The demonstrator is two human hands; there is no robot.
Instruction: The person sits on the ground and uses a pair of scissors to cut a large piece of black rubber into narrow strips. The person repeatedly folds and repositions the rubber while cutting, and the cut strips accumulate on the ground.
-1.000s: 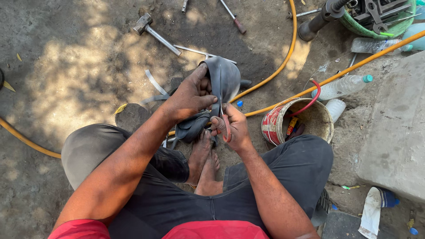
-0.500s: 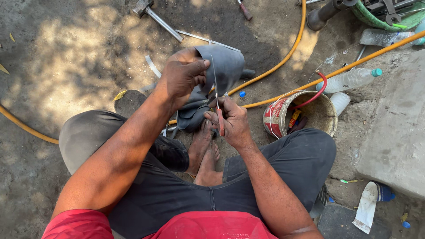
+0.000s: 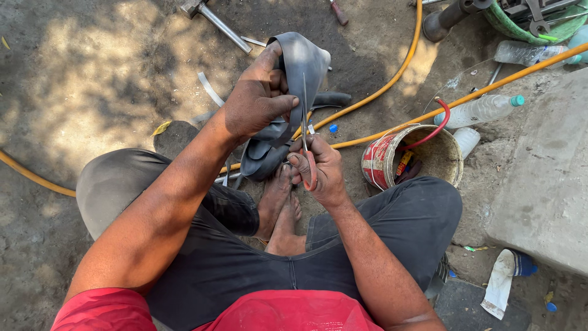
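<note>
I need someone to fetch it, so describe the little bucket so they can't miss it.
Start at the big grey concrete slab on the right. Just left of it, beside the seated person's right knee, stands the bucket. It is the only red-and-white container, with a red curved handle and small items inside.

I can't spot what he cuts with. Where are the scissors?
In the head view, the scissors are at centre, in the right hand, blades pointing up against the dark rubber tube that the left hand grips.

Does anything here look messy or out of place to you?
Yes. A clear plastic bottle lies on its side in the dirt beside the battered, rusty bucket, and tools such as a hammer lie scattered on the ground. The hands themselves look orderly: left hand holds dark rubber tube, right hand scissors.
</note>
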